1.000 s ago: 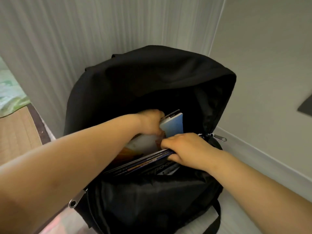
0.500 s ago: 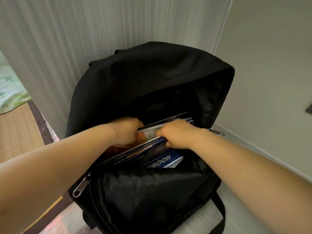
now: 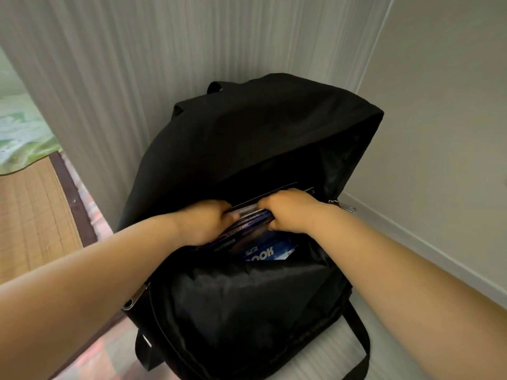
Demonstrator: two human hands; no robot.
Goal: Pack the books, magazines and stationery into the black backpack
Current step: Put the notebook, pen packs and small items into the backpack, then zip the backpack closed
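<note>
Evidently the left hand (image 3: 203, 224) and right hand (image 3: 291, 210), close together, each grip the top edge of the magazine stack (image 3: 248, 222) inside the open black backpack (image 3: 247, 133), probably pressing it down beside the blue notebook (image 3: 263, 253).

My forearms are bare and smooth, the left coming in from 8 o'clock, the right from 4 o'clock. They narrow at the wrists into my left hand (image 3: 204, 223) and right hand (image 3: 290, 211), both bare; a short thumbnail shows on the left.
</note>
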